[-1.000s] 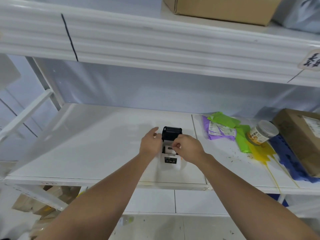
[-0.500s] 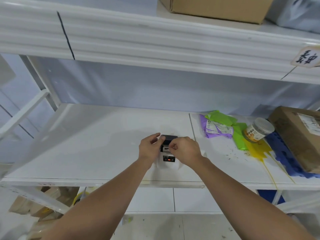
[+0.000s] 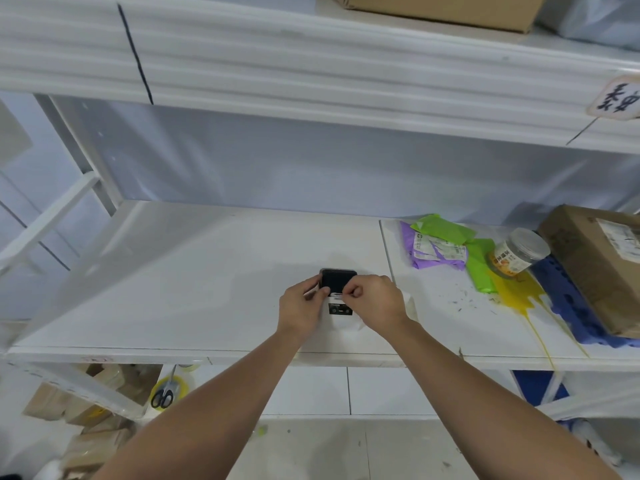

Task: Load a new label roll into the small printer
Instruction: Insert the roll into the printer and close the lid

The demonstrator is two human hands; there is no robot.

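Observation:
The small white printer (image 3: 341, 323) lies on the white shelf board (image 3: 194, 285), near its front edge. Its black lid (image 3: 337, 279) is folded down over the roll bay, so the label roll inside is hidden. My left hand (image 3: 300, 308) grips the printer's left side, with the thumb at the lid's front corner. My right hand (image 3: 376, 300) is on the right side. Its thumb and forefinger pinch a short white label end (image 3: 336, 294) that pokes out at the lid's front edge.
To the right lie green and purple mailer bags (image 3: 437, 247), a lidded jar (image 3: 519, 252), a yellow spill (image 3: 515, 293) and a cardboard box (image 3: 602, 261) on a blue mat. An upper shelf (image 3: 311, 81) hangs overhead. Scissors on a tape roll (image 3: 162, 396) lie below.
The black lid stood upright a second ago and has swung down onto the printer. Both hands closed in on the lid, and the right hand's fingers now pinch at its front edge.

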